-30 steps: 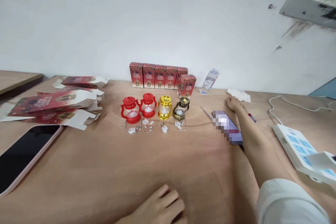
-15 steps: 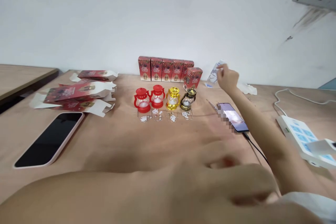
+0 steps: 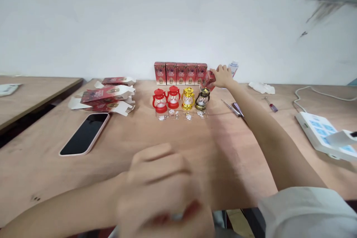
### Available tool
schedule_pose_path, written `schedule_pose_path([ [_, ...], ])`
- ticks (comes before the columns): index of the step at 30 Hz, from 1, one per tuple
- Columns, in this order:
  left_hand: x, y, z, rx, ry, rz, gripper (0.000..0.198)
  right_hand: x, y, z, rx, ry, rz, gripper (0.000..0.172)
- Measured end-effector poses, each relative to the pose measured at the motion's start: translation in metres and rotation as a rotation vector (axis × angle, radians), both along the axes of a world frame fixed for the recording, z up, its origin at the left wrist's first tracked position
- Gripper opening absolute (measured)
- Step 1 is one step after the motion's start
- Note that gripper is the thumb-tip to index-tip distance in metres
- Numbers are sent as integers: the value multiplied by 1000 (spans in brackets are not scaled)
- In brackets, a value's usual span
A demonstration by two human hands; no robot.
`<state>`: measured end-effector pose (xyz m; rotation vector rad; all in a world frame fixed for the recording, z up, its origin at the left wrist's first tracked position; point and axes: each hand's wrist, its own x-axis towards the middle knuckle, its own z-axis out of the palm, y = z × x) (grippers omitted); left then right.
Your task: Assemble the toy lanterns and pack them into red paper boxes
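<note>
My right hand (image 3: 223,76) is closed on a small red box (image 3: 209,77) at the right end of the box row. Behind that hand stands a clear bottle (image 3: 233,67). In the foreground my left hand (image 3: 160,189), blurred, has its fingers curled; a bit of red shows between them, too smeared to name. Beyond it stand two red lanterns (image 3: 160,101), a gold lantern (image 3: 188,99) and a bronze-black lantern (image 3: 202,99). Small wire and white parts (image 3: 189,116) lie in front of the lanterns.
Several red boxes (image 3: 176,73) stand along the wall. Opened flat cartons (image 3: 107,96) and a phone (image 3: 85,134) lie left. Right are tweezers (image 3: 230,106), a second phone (image 3: 239,108), a tissue (image 3: 261,87), a screwdriver (image 3: 271,105) and a power strip (image 3: 326,134).
My right hand has gone left from beside the bottle to the red box and taken hold of it. My left hand has moved left and down in view. The head view has shifted.
</note>
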<state>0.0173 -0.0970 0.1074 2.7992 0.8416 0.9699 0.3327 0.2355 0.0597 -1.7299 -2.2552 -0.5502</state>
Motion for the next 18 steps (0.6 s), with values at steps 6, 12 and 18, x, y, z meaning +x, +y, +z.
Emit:
schedule_pose_path([
  [6,16,62,-96,-116,-111,-70,17,-1,-39,5,126,405,92,71],
  [12,-1,112,-137,-622,-676,197,17,0,-113,-7,484,1020,64,56],
  [18,-4,135,-140,-659,-1029,406,43,-52,-187,-67,208,1475,269,45],
])
